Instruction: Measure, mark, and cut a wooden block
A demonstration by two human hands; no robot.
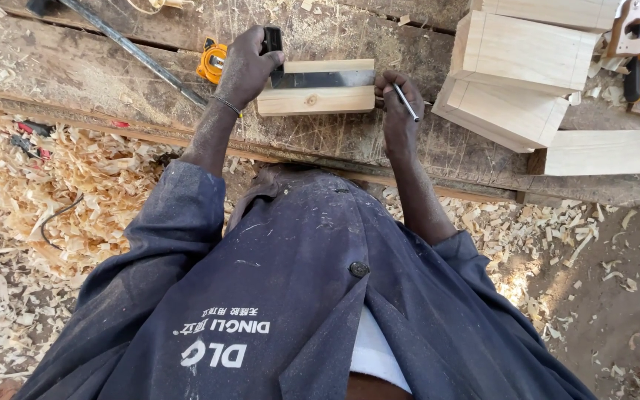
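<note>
A short pale wood block (316, 100) lies on the worn workbench (98, 74). A try square with a dark handle and a steel blade (327, 79) rests flat across the block. My left hand (248, 65) grips the square's handle at the block's left end. My right hand (396, 104) holds a pencil (407, 102) at the block's right end, its tip close to the blade's end. Both forearms reach out from dark blue sleeves.
A yellow tape measure (211, 61) lies left of my left hand, beside a long metal bar (131, 48). Stacked pale wood pieces (516, 74) sit at the right, with a handsaw handle (637, 28) behind. Wood shavings (31, 200) cover the ground.
</note>
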